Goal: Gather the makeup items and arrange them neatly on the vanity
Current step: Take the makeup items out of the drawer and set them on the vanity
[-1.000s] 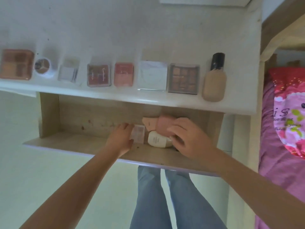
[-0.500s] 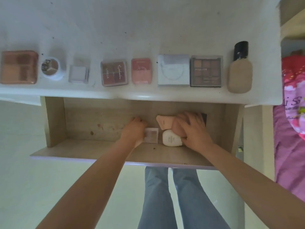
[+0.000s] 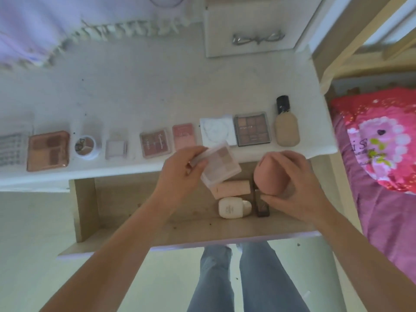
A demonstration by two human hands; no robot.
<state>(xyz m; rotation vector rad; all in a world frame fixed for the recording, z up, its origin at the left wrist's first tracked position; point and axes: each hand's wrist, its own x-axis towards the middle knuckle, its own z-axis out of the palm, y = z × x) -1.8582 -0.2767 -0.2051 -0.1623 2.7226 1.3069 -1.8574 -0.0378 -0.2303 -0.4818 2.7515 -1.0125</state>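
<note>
My left hand (image 3: 180, 174) grips a clear-cased eyeshadow palette (image 3: 221, 166), lifted above the open drawer (image 3: 135, 199). My right hand (image 3: 297, 188) holds a pink makeup sponge (image 3: 270, 176) over the drawer's right side. Left in the drawer are a peach tube (image 3: 234, 189), a small cream bottle (image 3: 231, 208) and a dark slim item (image 3: 261, 206). On the white vanity top (image 3: 157, 91) a row runs from a rose palette (image 3: 48, 150) past a round pot (image 3: 85, 146), several small compacts and a brown palette (image 3: 252, 129) to a foundation bottle (image 3: 286, 124).
A white box with a silver bow handle (image 3: 256, 37) stands at the back of the vanity. A bed with a pink floral cover (image 3: 382, 143) lies to the right. My jeans-clad legs (image 3: 236, 278) are below the drawer's front edge.
Both hands have risen out of the drawer. The left hand took up the clear palette and the right hand took up the pink sponge. The camera tilted up and shows more of the vanity.
</note>
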